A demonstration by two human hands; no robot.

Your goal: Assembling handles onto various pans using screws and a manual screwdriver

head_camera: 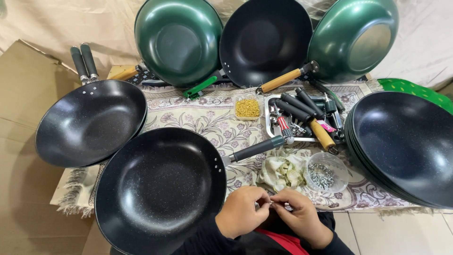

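At the near edge of the patterned mat (pixel 207 118), I see my left hand (pixel 241 211) and right hand (pixel 298 216) pinching together one small metal fastener (pixel 271 203), just right of the black wok (pixel 160 189) with its handle (pixel 257 148) pointing away to the right.

Counting three black speckled woks lying open: one near the hands (pixel 160 189), one at far left (pixel 89 123), one propped upright at the back (pixel 264 40). Two green woks (pixel 178 40) (pixel 351 38) leaning beside it. One stack of black woks (pixel 406 146) sitting at right, number unclear. One tray of loose handles (pixel 272 127), one box of brass screws (pixel 247 108), one bowl of silver screws (pixel 325 174), one rag (pixel 281 172).
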